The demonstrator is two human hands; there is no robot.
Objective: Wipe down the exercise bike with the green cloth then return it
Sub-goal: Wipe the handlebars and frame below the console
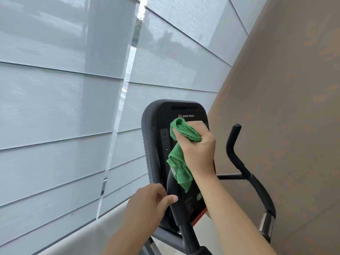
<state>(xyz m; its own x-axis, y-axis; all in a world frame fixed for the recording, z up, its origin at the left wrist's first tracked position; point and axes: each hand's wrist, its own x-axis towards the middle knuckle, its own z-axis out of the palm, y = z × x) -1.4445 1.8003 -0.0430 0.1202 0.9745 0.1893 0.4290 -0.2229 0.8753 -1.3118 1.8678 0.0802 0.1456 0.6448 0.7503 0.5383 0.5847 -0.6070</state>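
The exercise bike's black console [158, 126] stands upright in the lower middle, with a column of numbered buttons down its left side. My right hand [198, 144] grips a bunched green cloth [181, 159] and holds it against the console's face; a loose end of the cloth hangs down over the lower screen. My left hand [149, 201] holds the console's lower left edge, thumb lying on the black left handlebar [177, 208]. Most of the screen is hidden behind the cloth and my right hand.
The bike's right handlebar [239, 159] curves up on the right, with a metal sensor grip [266, 223] lower down. Grey window blinds [64, 107] fill the left and back. A tan wall [285, 107] rises on the right, close behind the handlebar.
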